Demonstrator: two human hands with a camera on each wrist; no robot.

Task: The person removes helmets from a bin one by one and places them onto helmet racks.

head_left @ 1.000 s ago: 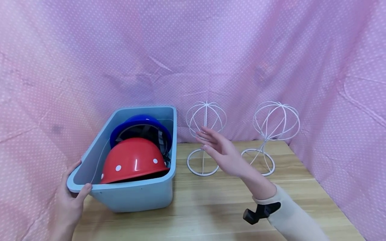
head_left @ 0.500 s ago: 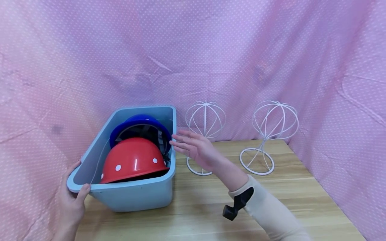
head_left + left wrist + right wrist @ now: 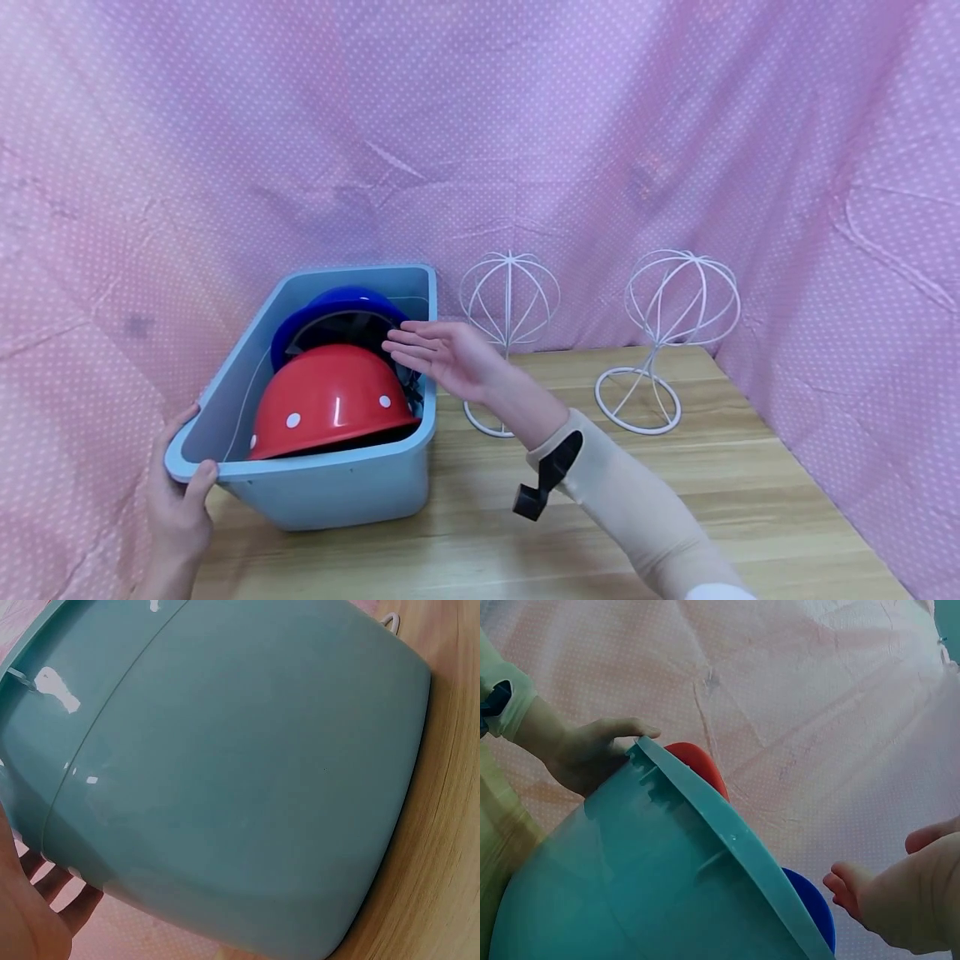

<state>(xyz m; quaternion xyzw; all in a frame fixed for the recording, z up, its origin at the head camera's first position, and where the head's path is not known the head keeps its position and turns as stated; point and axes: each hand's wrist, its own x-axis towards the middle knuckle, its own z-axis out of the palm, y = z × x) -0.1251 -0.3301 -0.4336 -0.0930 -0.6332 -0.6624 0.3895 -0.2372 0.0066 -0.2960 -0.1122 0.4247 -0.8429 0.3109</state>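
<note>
The left hand [image 3: 180,512] grips the bin [image 3: 352,496]; the right hand [image 3: 453,358], fingers loosely extended, hovers by the blue helmet [image 3: 337,304], probably light, stiff and best held by its brim.

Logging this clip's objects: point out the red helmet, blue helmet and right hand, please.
Red helmet [image 3: 332,398]: head view, side of shell.
Blue helmet [image 3: 335,309]: head view, brim.
Right hand [image 3: 453,355]: head view, middle of hand.
</note>
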